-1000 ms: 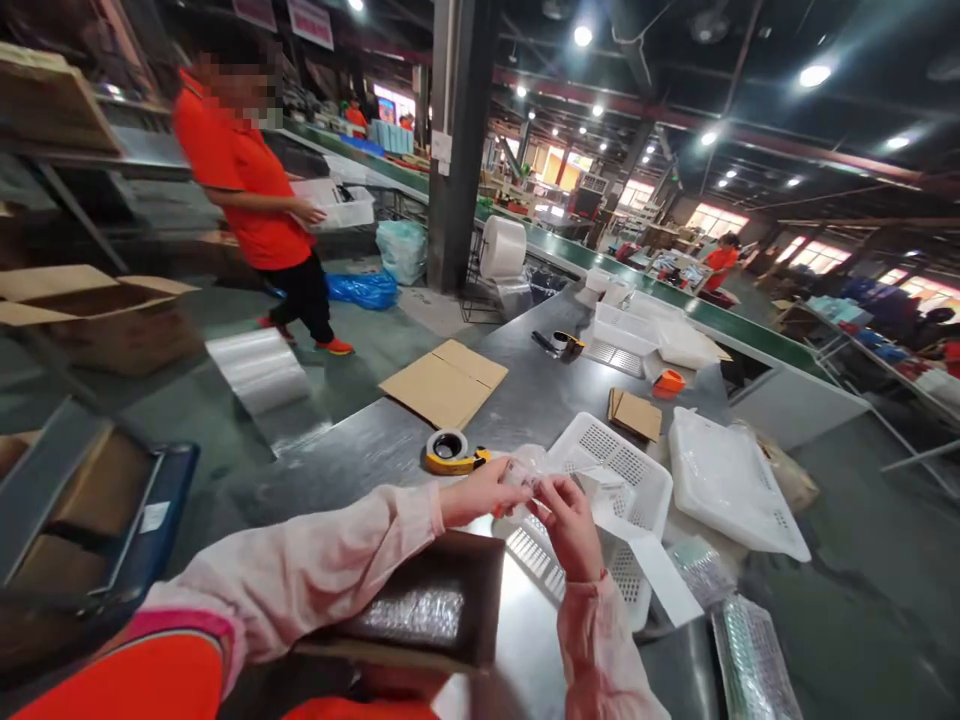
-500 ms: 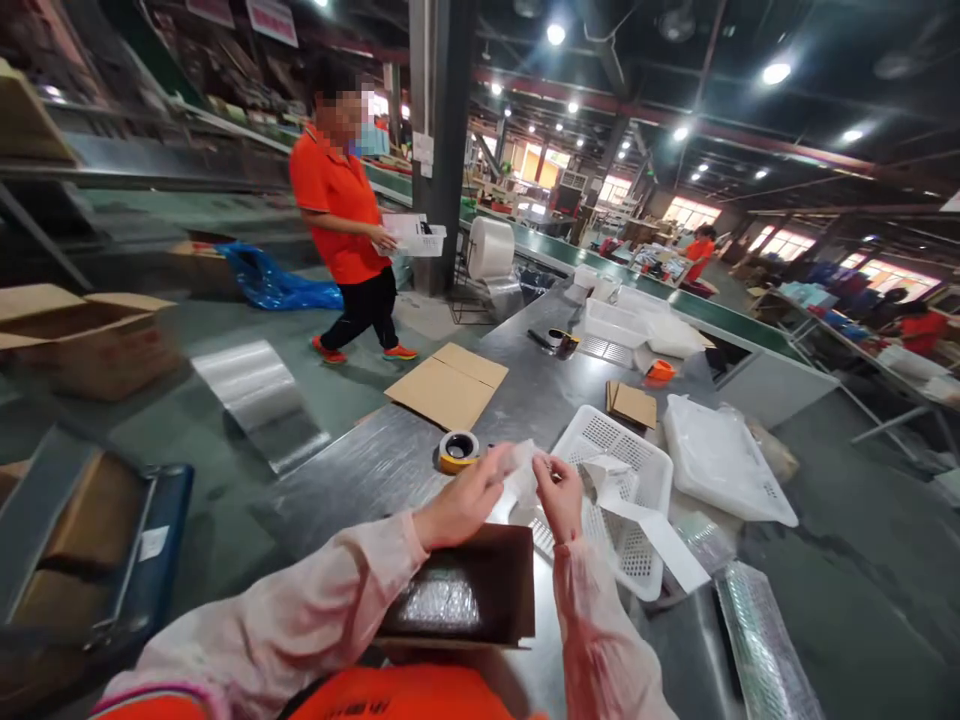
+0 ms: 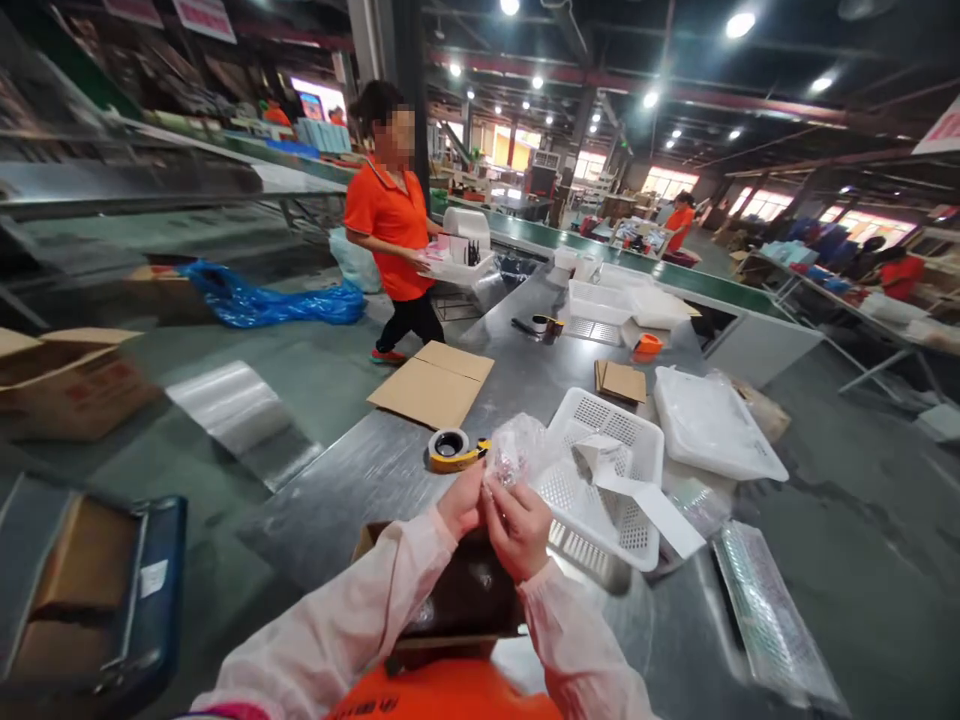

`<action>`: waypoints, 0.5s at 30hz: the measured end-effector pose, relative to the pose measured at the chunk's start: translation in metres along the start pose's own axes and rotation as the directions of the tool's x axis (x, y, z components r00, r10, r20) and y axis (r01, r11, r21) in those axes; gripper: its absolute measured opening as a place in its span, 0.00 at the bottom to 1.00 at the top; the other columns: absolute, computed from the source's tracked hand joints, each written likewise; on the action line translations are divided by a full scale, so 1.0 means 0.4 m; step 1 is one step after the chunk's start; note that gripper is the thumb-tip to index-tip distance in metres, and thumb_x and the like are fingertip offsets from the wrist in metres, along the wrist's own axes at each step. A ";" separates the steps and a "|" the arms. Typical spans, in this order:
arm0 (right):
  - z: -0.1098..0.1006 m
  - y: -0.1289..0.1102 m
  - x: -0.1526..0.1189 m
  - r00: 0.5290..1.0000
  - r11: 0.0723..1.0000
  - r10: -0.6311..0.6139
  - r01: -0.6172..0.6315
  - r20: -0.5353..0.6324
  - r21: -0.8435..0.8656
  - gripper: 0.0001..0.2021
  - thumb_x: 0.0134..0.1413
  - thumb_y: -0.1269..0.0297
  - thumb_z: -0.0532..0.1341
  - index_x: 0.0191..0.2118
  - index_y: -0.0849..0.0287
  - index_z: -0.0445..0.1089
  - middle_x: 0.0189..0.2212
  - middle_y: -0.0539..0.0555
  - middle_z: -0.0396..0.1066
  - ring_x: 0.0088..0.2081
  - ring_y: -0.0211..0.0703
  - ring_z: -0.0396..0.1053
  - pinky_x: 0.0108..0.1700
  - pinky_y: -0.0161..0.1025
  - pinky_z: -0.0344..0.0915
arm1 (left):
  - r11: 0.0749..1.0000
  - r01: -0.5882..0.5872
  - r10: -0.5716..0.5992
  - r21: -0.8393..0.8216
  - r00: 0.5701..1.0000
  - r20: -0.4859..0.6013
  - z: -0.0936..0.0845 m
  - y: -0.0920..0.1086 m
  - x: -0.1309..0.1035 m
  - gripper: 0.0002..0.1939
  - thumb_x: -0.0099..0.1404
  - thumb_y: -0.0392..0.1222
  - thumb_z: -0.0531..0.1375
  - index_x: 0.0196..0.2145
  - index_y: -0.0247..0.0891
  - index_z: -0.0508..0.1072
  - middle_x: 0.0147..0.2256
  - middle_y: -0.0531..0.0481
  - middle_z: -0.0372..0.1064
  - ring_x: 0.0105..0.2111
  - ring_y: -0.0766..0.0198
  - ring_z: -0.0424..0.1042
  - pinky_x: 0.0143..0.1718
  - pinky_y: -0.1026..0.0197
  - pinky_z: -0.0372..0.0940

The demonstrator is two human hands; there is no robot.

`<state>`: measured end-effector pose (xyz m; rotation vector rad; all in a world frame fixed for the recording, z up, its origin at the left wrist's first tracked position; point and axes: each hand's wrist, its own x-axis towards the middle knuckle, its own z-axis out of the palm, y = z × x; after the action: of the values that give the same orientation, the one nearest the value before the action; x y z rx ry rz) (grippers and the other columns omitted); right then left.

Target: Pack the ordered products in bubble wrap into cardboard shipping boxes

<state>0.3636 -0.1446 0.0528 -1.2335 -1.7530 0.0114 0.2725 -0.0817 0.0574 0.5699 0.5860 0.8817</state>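
Fingers closed, my left hand (image 3: 463, 503) and my right hand (image 3: 519, 528) meet on a crinkled clear plastic bag (image 3: 517, 445). The bag puffs up above the fingertips, and something small and pinkish seems to be inside. Below my hands, close to my body, stands an open cardboard box (image 3: 450, 655) with dark, shiny wrapping in it. A tape dispenser (image 3: 450, 452) lies just beyond my left hand. To the right of my right hand is a white perforated basket (image 3: 641, 435) with white paper strips in it.
Flat cardboard (image 3: 433, 385) lies at the metal table's (image 3: 337, 500) left edge. White trays (image 3: 712, 425) and bubble wrap (image 3: 772, 610) are at right. A person in orange (image 3: 390, 225) carries a white tray beyond the table. A blue cart (image 3: 161, 590) stands at left.
My hands have come together on the plastic, which now bulges upward. The person in orange has moved right, nearer the table's far side. The view has shifted slightly.
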 end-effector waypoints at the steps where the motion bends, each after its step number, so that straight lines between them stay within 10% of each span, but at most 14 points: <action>1: 0.003 0.003 -0.003 1.000 1.000 0.014 -0.014 0.004 0.014 0.14 0.64 0.62 0.56 0.46 0.53 0.79 0.24 0.55 0.73 0.25 0.42 0.69 0.28 0.38 0.66 | 1.000 0.012 -0.012 0.018 1.000 -0.004 0.000 0.001 0.008 0.18 0.56 0.48 0.67 0.39 0.32 0.74 0.32 0.44 0.74 0.36 0.58 0.75 0.38 0.59 0.71; 15: 0.008 -0.001 0.005 0.981 0.980 0.170 -0.159 -0.090 0.120 0.16 0.65 0.61 0.54 0.48 0.54 0.78 0.26 0.57 0.75 0.28 0.45 0.72 0.32 0.41 0.70 | 0.954 0.060 -0.120 0.293 0.974 0.190 0.047 0.037 0.043 0.22 0.49 0.45 0.70 0.42 0.34 0.76 0.36 0.45 0.75 0.42 0.56 0.73 0.45 0.57 0.67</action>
<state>0.3610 -0.1417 0.0527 -1.2718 -1.5403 0.1408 0.2859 -0.0639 0.0764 0.8795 0.5488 0.6444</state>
